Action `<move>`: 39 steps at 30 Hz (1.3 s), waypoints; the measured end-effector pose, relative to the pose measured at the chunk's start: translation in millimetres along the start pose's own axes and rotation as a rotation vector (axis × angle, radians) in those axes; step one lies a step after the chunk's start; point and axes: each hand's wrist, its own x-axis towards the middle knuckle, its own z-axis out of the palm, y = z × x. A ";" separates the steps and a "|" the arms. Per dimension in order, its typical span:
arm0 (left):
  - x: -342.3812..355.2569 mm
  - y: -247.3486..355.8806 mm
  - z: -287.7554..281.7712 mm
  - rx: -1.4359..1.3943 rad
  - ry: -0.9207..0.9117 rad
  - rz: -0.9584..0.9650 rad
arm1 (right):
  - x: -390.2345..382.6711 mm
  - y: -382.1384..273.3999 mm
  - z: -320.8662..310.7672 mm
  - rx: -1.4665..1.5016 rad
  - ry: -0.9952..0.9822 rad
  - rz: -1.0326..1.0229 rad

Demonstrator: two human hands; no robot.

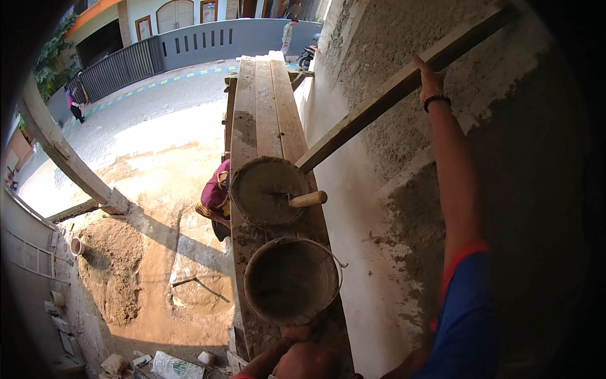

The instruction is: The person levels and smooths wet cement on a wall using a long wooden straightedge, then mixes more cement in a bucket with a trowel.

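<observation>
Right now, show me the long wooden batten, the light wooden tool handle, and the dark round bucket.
Long wooden batten (pixel 391 95): head view, near mid-length.
Light wooden tool handle (pixel 308 199): head view, mid-grip.
Dark round bucket (pixel 257 279): head view, left inner wall.

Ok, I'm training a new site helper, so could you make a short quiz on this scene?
1. Which hand is on the long wooden beam? A) left B) right C) both
2. True or false: the short tool handle sticks out over the nearer bucket.
3. Fill in: the wrist just below the beam wears a dark ____.

Key:
1. B, the right hand.
2. False; the short tool handle is over the farther bucket.
3. Bracelet.
</observation>
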 end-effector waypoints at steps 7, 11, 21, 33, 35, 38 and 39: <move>17.7 11.2 44.5 0.046 0.347 0.072 | 40.1 13.8 -30.1 0.074 0.052 -0.131; 7.5 10.2 56.5 0.027 0.430 -0.006 | -11.3 32.7 -18.6 0.291 -0.106 -0.215; -3.5 16.5 -33.4 0.110 0.171 -0.060 | -139.4 -26.4 -196.9 0.356 -0.402 -0.448; 4.4 237.4 -296.6 -0.028 -0.567 0.486 | -452.1 -58.3 -451.4 0.548 -0.467 -0.783; 4.1 310.8 -331.4 -0.311 -0.719 0.402 | -490.8 -35.3 -478.1 0.637 -0.374 -0.780; -1.5 403.1 -315.4 -0.969 -0.879 0.030 | -533.3 -9.5 -480.6 0.531 -0.118 -0.871; -4.2 427.7 -299.8 -1.157 -0.837 -0.033 | -544.3 2.2 -486.2 0.563 -0.034 -0.846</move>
